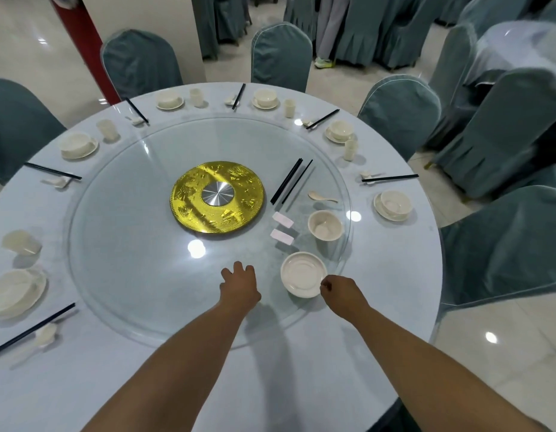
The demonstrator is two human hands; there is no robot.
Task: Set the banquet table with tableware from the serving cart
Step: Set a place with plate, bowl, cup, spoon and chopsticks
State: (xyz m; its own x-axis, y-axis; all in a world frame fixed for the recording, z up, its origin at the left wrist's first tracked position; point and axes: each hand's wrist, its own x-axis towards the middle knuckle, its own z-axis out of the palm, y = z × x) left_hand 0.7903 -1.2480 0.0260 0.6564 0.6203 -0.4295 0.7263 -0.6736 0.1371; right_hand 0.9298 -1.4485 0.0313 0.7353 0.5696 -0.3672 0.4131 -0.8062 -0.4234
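Glass covers the middle of the round counter [395, 275] as a large turntable [130, 260] with a gold disc [189, 194] and a silver hub at its centre. In the head view, the right hand [339, 289] has its grip clenched onto the near rim of a white saucer [303, 274] that sits on the turntable's near right edge, finger and thumb pinching the rim. The left hand [239, 283] rests palm down on the glass just left of the saucer, its grip released, fingers spread and holding nothing. Beyond the saucer on the glass stand a white bowl [325, 226], two small white chopstick rests [282, 227], a white spoon [320, 196] and a loose bunch of black chopsticks [289, 182]. Around the counter's outer ring, place settings are laid: bowls on saucers, cups, spoons and paired chopsticks, for example a bowl and saucer [393, 205] at the right and a stacked plate setting [15, 291] at the left. Chairs in grey-green covers [504, 244] ring the counter.
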